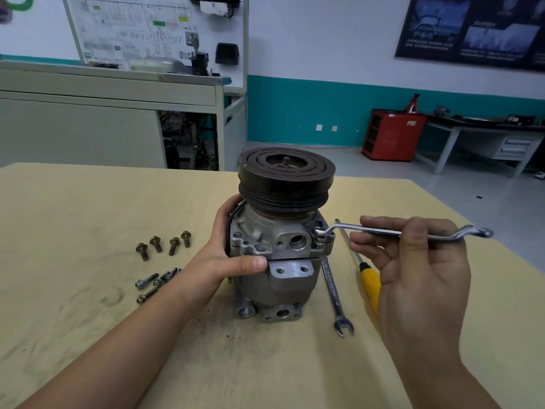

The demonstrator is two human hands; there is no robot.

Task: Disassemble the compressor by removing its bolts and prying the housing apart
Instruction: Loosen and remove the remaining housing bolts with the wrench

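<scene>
The right hand (413, 276) was seen nearest the camera, its thumb and fingertips pinched round the shank of an offset ring spanner (398, 233) that was held roughly level above the tabletop. The left hand (230, 255) was wrapped round the left side of the compressor (283, 261), with the thumb laid across the front near the seam between the upper and lower housing parts and the fingers curled behind. On the pale yellow table (88, 320), just to the right of the compressor, a combination wrench (336, 299) was laid with its open jaw toward the camera, and a yellow-handled screwdriver (370, 283) was laid beside it, partly hidden by the right hand. The compressor was stood upright near the middle of the table, its black grooved pulley (286, 178) uppermost. The far ring of the spanner was seated on a bolt head (320, 231) at the right of the upper flange. To the left, several loose bolts (156, 281) were lain in a cluster, and four more bolts (163, 245) were stood on end in a row just beyond them. Farther off, a red cabinet (392, 134) was set against the teal-banded wall.
</scene>
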